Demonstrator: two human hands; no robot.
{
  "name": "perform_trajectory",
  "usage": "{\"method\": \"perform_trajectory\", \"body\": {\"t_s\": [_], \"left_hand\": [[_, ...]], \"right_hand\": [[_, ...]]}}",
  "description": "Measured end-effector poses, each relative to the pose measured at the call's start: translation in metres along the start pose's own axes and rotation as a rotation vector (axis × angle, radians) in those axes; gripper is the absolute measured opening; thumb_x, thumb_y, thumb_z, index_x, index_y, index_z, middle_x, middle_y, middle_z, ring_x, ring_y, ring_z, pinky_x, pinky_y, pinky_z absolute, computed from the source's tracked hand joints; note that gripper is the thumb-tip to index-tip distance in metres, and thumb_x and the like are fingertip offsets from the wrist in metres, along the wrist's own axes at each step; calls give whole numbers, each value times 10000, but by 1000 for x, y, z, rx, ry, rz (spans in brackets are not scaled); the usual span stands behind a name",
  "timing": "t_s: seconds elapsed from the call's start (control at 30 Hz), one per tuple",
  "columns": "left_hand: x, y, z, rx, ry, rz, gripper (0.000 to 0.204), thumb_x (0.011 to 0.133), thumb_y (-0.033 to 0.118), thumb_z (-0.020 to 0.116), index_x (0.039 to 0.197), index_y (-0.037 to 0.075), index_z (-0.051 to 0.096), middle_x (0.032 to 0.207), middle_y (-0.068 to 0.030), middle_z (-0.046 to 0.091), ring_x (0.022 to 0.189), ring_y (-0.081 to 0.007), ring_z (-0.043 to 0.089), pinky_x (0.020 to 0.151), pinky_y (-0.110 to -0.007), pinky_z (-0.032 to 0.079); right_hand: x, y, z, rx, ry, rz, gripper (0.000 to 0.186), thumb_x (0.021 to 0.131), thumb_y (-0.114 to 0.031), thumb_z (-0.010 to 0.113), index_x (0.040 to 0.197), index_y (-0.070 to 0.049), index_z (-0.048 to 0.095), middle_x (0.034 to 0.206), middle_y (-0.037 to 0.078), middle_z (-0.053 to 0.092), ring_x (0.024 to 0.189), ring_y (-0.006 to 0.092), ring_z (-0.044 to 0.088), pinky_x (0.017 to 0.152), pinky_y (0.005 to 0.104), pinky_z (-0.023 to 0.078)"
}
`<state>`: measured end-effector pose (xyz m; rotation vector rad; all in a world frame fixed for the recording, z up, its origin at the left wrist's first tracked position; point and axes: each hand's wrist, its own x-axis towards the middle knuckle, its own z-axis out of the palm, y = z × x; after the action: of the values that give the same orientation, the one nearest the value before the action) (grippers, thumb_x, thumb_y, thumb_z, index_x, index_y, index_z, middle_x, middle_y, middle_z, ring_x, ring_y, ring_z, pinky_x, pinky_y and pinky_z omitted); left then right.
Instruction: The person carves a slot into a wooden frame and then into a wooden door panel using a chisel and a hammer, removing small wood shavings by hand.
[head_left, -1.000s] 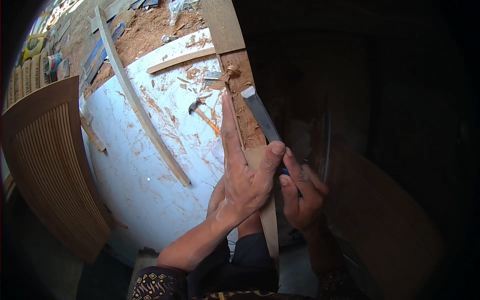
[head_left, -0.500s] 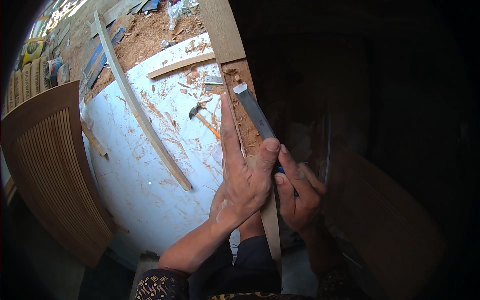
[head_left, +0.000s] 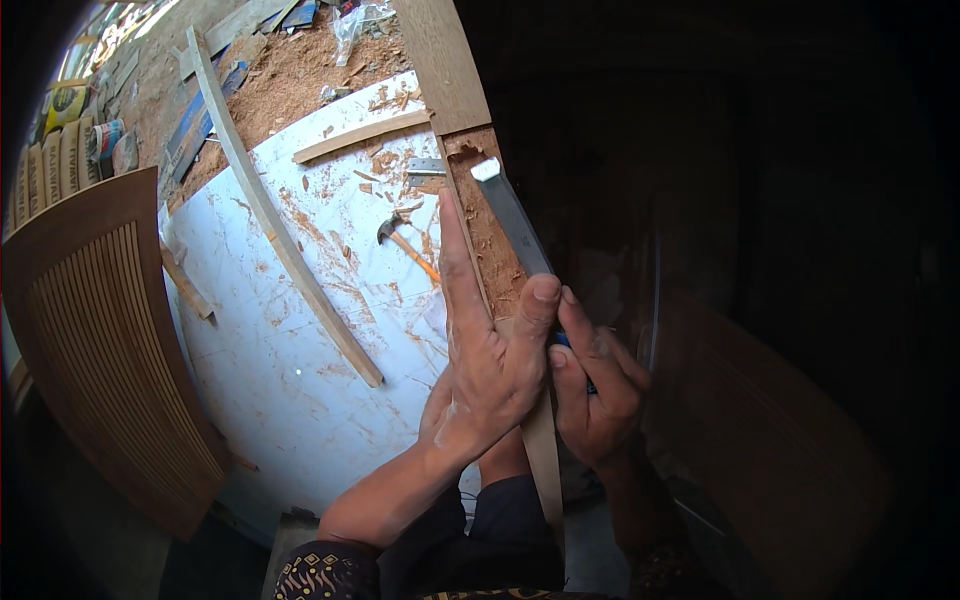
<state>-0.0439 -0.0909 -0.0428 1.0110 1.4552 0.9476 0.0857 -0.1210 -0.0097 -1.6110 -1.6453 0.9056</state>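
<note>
A long wooden board point(head_left: 446, 62) on edge runs from the top centre down toward me, with a rough shallow recess point(head_left: 488, 225) cut into its narrow face. My right hand point(head_left: 605, 390) is closed around the blue handle of a chisel point(head_left: 515, 225). The flat dark blade lies along the recess, its bright bevelled tip near the far end. My left hand point(head_left: 490, 350) rests over the board with its fingers stretched straight along the left side. Its thumb lies against the chisel blade near the handle.
A hammer point(head_left: 405, 245), a metal hinge point(head_left: 427, 166) and wood shavings lie on the white floor sheet left of the board. A long wooden strip point(head_left: 275, 225) and a shorter one point(head_left: 360, 136) lie there too. A slatted panel point(head_left: 110, 330) stands at the left.
The chisel tip has shifted slightly farther and to the right along the recess. Loose shavings near the recess's far end look fewer. Both hands stay almost in place.
</note>
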Motion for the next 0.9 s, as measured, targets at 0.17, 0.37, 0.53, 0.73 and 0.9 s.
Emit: {"method": "perform_trajectory", "body": {"t_s": [0.17, 0.37, 0.53, 0.73, 0.9], "left_hand": [[8, 4, 1, -39, -12, -31, 990, 1068, 486, 597, 1673, -55, 30, 1686, -345, 193, 1563, -443, 267, 1271, -483, 250], [6, 5, 2, -27, 14, -32, 986, 1070, 480, 595, 1675, -48, 23, 1685, -345, 195, 1563, -441, 268, 1267, -486, 256], [7, 5, 3, -27, 23, -48, 956, 1083, 465, 574, 1675, -47, 25, 1669, -339, 225, 1539, -426, 311, 1252, -481, 282], [7, 6, 2, -50, 16, -4, 918, 1104, 452, 535, 1676, -46, 18, 1649, -325, 263, 1505, -407, 357, 1236, -472, 305], [8, 2, 2, -38, -2, 35, 913, 1106, 448, 530, 1674, -52, 18, 1656, -322, 253, 1511, -406, 350, 1242, -472, 294]], "right_hand": [[4, -1, -2, -14, -4, -1, 459, 961, 9, 650, 1421, 16, 654, 981, 162, 745, 700, 231, 665, 641, 348, 539], [5, -6, -4, -9, -15, 21, 449, 966, 1, 646, 1414, 27, 654, 1098, 163, 766, 706, 222, 650, 638, 344, 535], [10, -5, 0, -4, -17, 17, 456, 962, 8, 652, 1418, 26, 652, 1107, 158, 767, 698, 215, 642, 635, 335, 534], [11, -8, 0, -9, -42, 33, 485, 948, 22, 668, 1432, 1, 651, 911, 132, 705, 657, 219, 617, 620, 341, 526], [6, -7, -2, -14, -32, 53, 493, 947, 20, 670, 1438, -12, 651, 855, 122, 672, 659, 223, 621, 616, 354, 526]]}}
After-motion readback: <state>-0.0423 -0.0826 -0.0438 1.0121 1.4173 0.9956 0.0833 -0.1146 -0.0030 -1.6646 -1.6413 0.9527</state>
